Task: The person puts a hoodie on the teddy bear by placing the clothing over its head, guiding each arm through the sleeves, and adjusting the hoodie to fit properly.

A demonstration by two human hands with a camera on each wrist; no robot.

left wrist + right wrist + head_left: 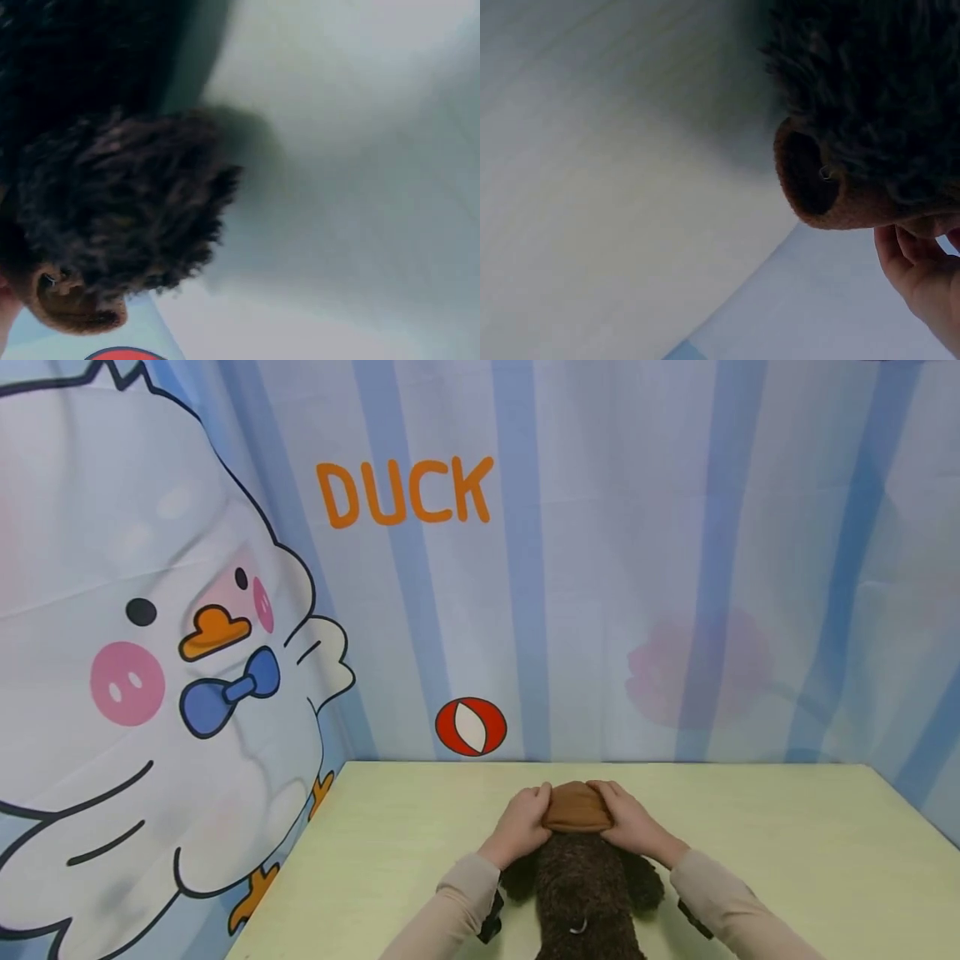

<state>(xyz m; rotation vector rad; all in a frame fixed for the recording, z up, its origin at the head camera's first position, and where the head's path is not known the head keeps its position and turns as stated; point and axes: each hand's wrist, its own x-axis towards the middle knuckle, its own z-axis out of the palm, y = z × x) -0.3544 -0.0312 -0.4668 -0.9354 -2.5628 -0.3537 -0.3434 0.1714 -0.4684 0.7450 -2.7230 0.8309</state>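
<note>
A dark brown furry plush toy [585, 893] lies on the pale table, running toward the camera. At its far end sits a lighter brown cloth cap [577, 807]. My left hand [521, 822] grips the cap's left side, and my right hand [637, 822] grips its right side, thumbs and fingers curled on the cloth. In the left wrist view, shaggy fur [124, 202] fills the upper left, above a rolled brown edge of the cap [82, 319]. The right wrist view shows the cap's open curled rim [810, 180] under the fur, with fingers [907, 259] beneath it.
The pale yellow table [787, 827] stretches to both sides. Behind it hangs a blue striped curtain [622, 560] printed with a large white duck [67, 552] and a red ball [491, 727].
</note>
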